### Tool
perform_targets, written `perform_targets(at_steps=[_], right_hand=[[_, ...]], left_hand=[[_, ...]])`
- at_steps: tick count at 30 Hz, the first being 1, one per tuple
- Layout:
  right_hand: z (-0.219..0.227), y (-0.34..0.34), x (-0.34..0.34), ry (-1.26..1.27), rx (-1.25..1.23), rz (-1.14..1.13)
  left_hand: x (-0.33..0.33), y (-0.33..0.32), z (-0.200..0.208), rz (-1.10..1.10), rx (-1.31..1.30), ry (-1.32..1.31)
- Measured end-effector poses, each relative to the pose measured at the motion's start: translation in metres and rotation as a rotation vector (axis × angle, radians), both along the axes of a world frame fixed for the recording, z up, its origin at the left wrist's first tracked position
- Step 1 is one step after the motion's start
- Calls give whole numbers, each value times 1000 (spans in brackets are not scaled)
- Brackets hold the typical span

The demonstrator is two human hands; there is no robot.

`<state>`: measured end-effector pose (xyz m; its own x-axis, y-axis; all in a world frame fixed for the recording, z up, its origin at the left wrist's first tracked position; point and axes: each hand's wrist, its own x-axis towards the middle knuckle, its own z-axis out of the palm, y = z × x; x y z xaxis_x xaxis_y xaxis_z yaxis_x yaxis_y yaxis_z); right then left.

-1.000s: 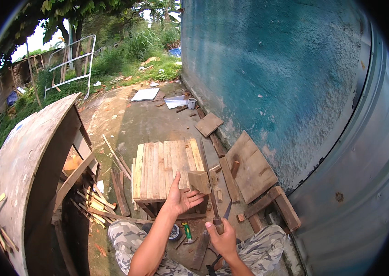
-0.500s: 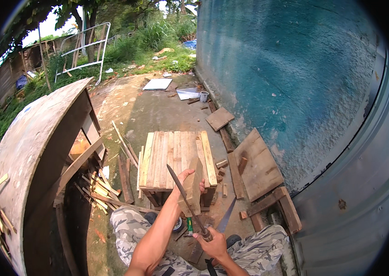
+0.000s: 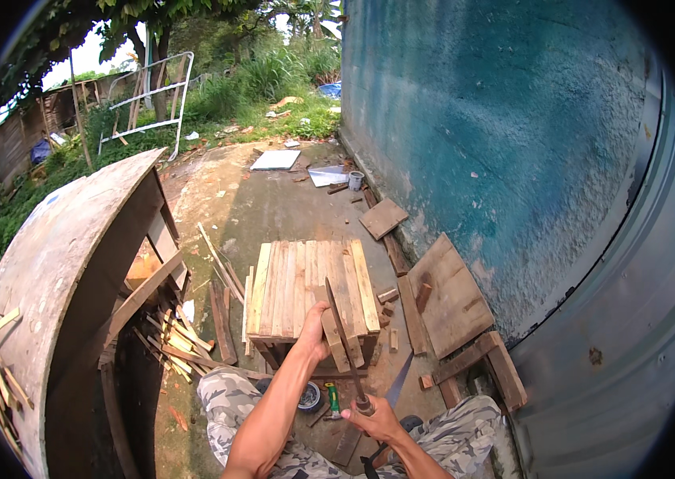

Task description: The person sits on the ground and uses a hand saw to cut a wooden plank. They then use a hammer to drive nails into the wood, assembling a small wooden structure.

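Observation:
My left hand point(image 3: 315, 331) grips a short, thick piece of wood point(image 3: 337, 351), held tilted above the front edge of a slatted wooden stand point(image 3: 293, 279). My right hand point(image 3: 375, 421) is closed around the handle of a long, narrow, dark-bladed knife point(image 3: 333, 306). Its blade points up and away, lying across the wood piece in this view; whether the two touch I cannot tell. Below my hands, on the ground between my legs, are a green-handled hammer point(image 3: 332, 399) and a dark round roll point(image 3: 310, 397). A saw blade point(image 3: 399, 382) shows just right of my right hand.
A large leaning wooden panel point(image 3: 74, 207) stands at the left, with split sticks point(image 3: 178, 339) heaped beside it. Boards point(image 3: 449, 295) lean on the blue wall point(image 3: 497, 144) at the right, near a corrugated metal sheet point(image 3: 617, 359). Farther off lie a white panel point(image 3: 275, 160) and a grey can point(image 3: 356, 180).
The knife has swung from pointing up-left to standing steeper, its tip now farther right. The wood piece has turned and dropped lower. The view has shifted slightly.

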<state>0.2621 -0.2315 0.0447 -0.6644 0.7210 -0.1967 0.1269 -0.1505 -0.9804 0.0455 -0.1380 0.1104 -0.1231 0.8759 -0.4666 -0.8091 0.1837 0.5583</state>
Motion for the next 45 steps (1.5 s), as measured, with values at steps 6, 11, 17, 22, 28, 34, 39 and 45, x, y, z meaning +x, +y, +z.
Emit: perform_targets(at_steps=[6, 11, 17, 22, 28, 34, 39, 45], right_hand=[[6, 6, -11, 54, -12, -20], [32, 5, 2, 53, 282, -150], [55, 29, 58, 481, -308, -82], [49, 48, 90, 545, -463, 40], [41, 74, 95, 356, -427, 65], [38, 98, 86, -47, -168, -186], [12, 101, 73, -105, -148, -296], [-4, 108, 62, -175, -55, -344]], left_hand=[[-9, 10, -5, -24, -37, 49], [-30, -4, -28, 48, -63, 332], [-92, -46, -18, 60, 423, 2066], [-128, -49, -2, -124, 600, 1945], [-119, -53, -23, -830, 179, 1958], [-86, -77, -55, -441, 211, 1875], [-87, -79, -51, -539, 23, 1941], [-91, -79, -57, -467, 45, 1977]])
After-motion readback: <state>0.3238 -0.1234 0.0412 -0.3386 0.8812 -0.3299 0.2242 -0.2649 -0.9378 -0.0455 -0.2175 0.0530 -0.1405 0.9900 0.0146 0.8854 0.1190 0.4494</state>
